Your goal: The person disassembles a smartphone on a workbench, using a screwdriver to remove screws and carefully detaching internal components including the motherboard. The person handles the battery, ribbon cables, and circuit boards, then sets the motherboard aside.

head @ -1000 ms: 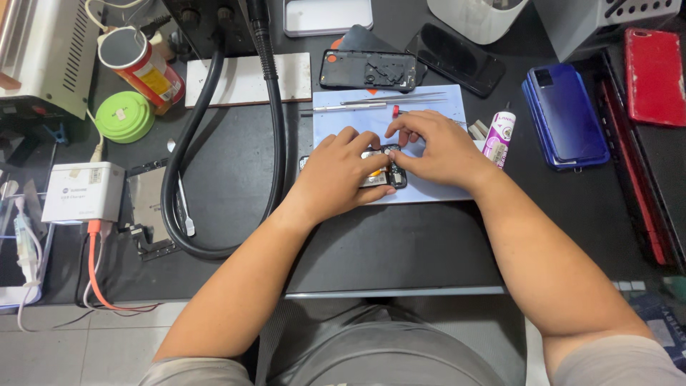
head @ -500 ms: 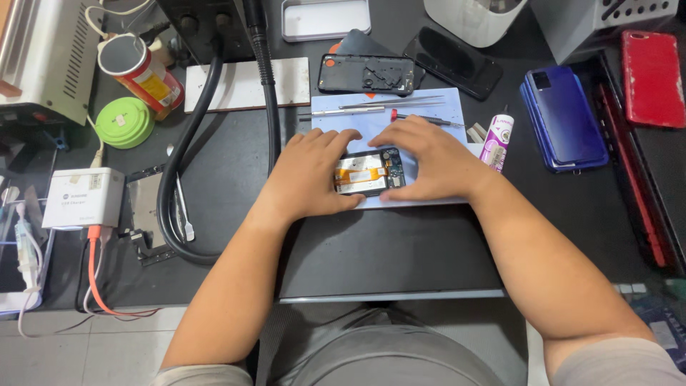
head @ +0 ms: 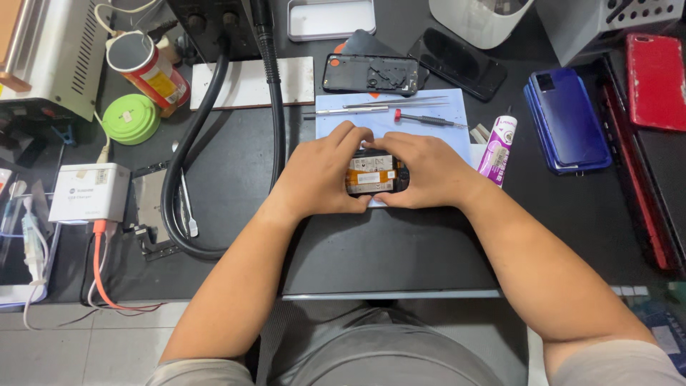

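Note:
An opened phone (head: pixel 376 174) with its battery and inner parts showing lies on a pale blue mat (head: pixel 443 132) on the black table. My left hand (head: pixel 321 175) grips its left end and my right hand (head: pixel 423 171) grips its right end, fingers curled over the top edge. Much of the phone is hidden under both hands. Just beyond them on the mat lie tweezers (head: pixel 393 104) and a red-tipped screwdriver (head: pixel 426 119).
A black phone frame (head: pixel 370 73) and a dark phone (head: pixel 457 63) lie behind the mat. A white glue tube (head: pixel 497 149), blue phones (head: pixel 568 118) and a red phone (head: pixel 655 81) sit right. A thick black hose (head: pixel 187 146), green tape roll (head: pixel 131 119), can (head: pixel 148 70) and white charger box (head: pixel 89 192) are left.
Both hands have closed in around the phone, covering more of it; the phone has turned so its battery side faces up between my hands.

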